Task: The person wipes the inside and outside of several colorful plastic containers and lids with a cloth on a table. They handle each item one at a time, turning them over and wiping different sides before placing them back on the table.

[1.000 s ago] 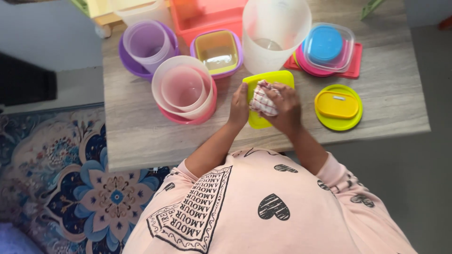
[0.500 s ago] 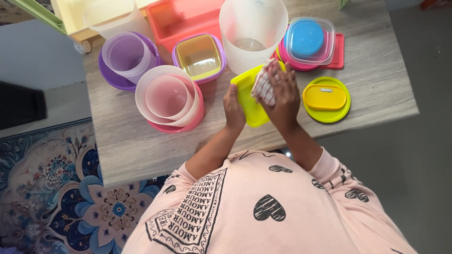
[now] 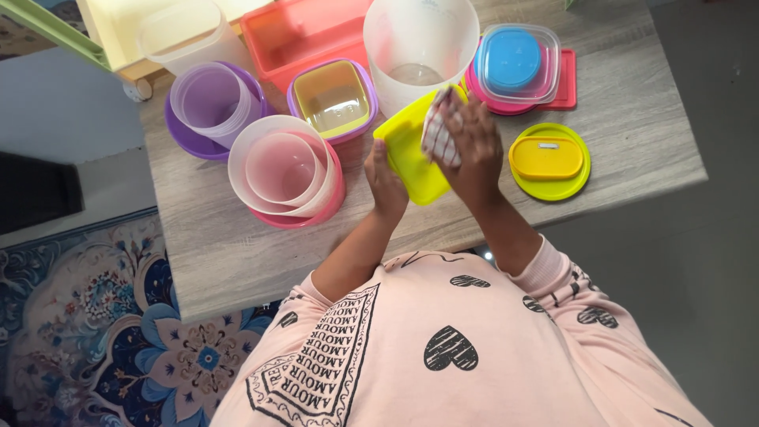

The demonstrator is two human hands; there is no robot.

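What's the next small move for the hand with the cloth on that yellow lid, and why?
Probably slide the checked cloth down toward the near end of the yellow lid. The right hand presses it at the far end, while the left hand grips the lid's edge, leaving the near part uncovered.

pink long-sleeved top (image 3: 443, 340), black heart prints

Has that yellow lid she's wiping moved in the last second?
Yes. The yellow lid lay flat on the table's near part; now it is tilted and nearer the tall clear tub, with the cloth against it.
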